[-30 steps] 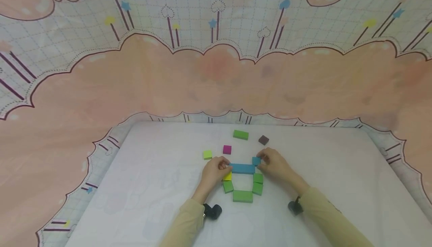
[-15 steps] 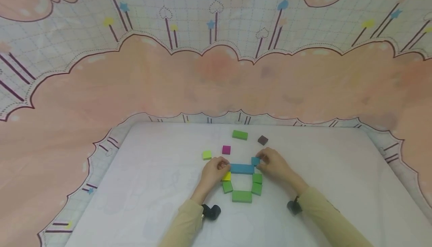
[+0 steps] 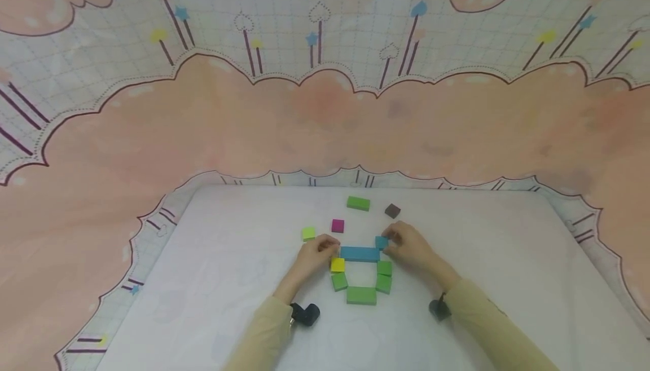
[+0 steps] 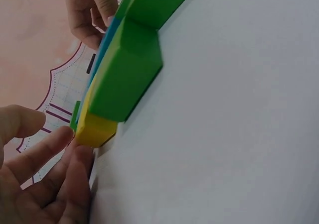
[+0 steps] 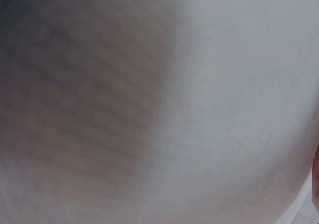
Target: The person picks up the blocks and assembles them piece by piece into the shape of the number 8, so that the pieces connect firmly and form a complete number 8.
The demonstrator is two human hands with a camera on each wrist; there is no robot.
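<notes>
In the head view, a long blue block (image 3: 360, 254) spans the top of a ring of blocks. My right hand (image 3: 410, 247) pinches a small blue block (image 3: 381, 242) at its right end. To the left, my left hand (image 3: 313, 255) is beside the yellow block (image 3: 337, 265). The left wrist view has the left hand (image 4: 45, 174) with thumb and forefinger apart and nothing between them; its fingertips are close to the yellow block (image 4: 94, 129), contact unclear. Green blocks form the ring's sides, with a green block (image 3: 361, 296) at the bottom. The right wrist view is mostly blurred.
Behind the ring lie a magenta block (image 3: 337, 226), a lime block (image 3: 308, 234), a long green block (image 3: 358, 203) and a dark brown block (image 3: 392, 211). A patterned cloth backdrop (image 3: 325, 123) rises behind the white table (image 3: 482, 235).
My left hand has come away from the long blue block's left end and shifted a little left, uncovering more of the yellow block. My right hand still pinches the small blue block.
</notes>
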